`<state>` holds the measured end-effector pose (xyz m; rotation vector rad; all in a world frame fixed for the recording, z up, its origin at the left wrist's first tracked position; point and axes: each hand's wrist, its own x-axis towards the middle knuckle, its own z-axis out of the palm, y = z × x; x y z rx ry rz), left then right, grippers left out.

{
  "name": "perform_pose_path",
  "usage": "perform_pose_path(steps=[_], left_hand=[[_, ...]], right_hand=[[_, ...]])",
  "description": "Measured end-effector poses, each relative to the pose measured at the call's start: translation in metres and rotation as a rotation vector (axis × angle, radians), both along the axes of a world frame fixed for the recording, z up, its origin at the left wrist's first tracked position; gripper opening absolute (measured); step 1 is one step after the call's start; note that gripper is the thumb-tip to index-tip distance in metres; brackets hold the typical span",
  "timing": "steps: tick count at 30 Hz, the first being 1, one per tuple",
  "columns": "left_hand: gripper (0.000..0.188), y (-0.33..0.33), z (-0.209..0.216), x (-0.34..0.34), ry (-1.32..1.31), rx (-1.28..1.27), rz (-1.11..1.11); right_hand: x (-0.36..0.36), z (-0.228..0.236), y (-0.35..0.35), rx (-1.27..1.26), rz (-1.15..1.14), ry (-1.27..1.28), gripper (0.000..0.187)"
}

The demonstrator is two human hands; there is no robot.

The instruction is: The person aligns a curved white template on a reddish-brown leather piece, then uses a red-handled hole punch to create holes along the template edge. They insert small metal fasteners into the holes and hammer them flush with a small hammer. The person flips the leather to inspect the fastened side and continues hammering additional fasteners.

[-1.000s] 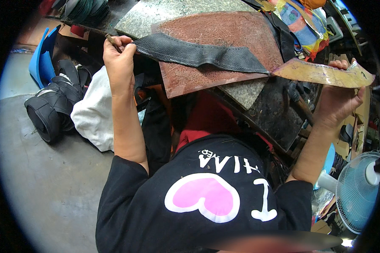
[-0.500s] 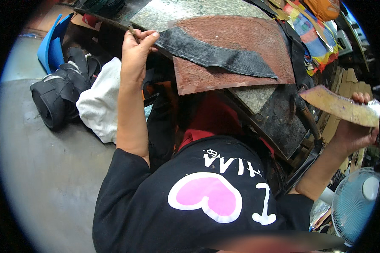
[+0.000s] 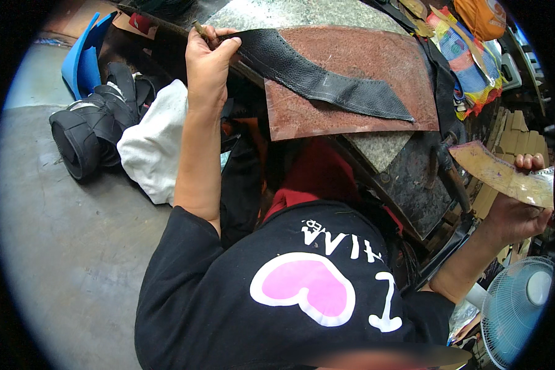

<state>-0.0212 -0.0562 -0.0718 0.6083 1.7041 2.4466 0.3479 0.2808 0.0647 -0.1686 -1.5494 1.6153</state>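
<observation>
My left hand [image 3: 208, 66] is closed with thumb and fingers pinching the left end of a curved black leather strip [image 3: 327, 85]. A thin brownish stick-like thing [image 3: 198, 28] juts from the same hand; its kind I cannot make out. The strip's right part rests on a reddish-brown board [image 3: 351, 50], and its left end reaches past the board's edge. Off to the right, my right hand [image 3: 519, 213] grips a curved tan template [image 3: 498, 176] with a purplish edge, fingertips over its upper side. Part of that template runs out of sight at the picture's rim.
Under the board lies a grey speckled slab [image 3: 379, 148]. A hammer-like tool [image 3: 453, 179] stands by the bench edge. Rolled black straps [image 3: 83, 139] and a white cloth [image 3: 154, 145] are at left. A fan [image 3: 518, 308] stands lower right, near stacked tan pieces [image 3: 515, 139].
The strip's left end has risen slightly with my left hand, and its surface now looks darker and more grained. My right hand still holds the template. The whole view has shifted a little.
</observation>
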Motion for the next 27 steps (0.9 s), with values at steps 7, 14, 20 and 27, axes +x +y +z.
perform_pose_path(steps=[7, 14, 20, 27], left_hand=[[0.030, 0.013, 0.012, -0.023, 0.071, -0.111, 0.104], [0.033, 0.031, 0.001, -0.076, 0.086, -0.171, 0.159], [0.025, 0.043, -0.003, -0.148, 0.276, -0.206, 0.481], [0.032, 0.012, -0.031, -0.192, 0.156, -0.181, 0.654]], right_hand=[[-0.013, -0.007, -0.012, 0.049, -0.043, -0.034, 0.096], [-0.027, -0.008, -0.024, -0.003, 0.002, 0.019, 0.078], [-0.028, -0.009, -0.031, 0.014, 0.003, 0.004, 0.092], [-0.018, -0.005, -0.034, 0.090, -0.059, -0.027, 0.096]])
